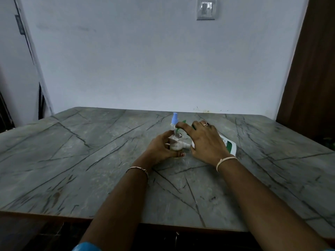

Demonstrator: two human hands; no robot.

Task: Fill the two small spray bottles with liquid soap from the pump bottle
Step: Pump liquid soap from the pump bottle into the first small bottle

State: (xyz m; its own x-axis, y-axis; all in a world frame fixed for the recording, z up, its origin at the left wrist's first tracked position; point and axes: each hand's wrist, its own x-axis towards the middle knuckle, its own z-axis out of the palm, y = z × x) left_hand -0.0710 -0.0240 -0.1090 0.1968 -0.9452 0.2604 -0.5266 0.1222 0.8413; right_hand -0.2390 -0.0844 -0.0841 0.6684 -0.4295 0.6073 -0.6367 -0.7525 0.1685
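Spreading right hand (204, 142) covers most of pump bottle (228, 144).

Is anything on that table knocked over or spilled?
The white pump bottle with a green label lies tipped on the grey marbled table under the right hand, beside the small clear bottle gripped by the left hand. No spill shows.
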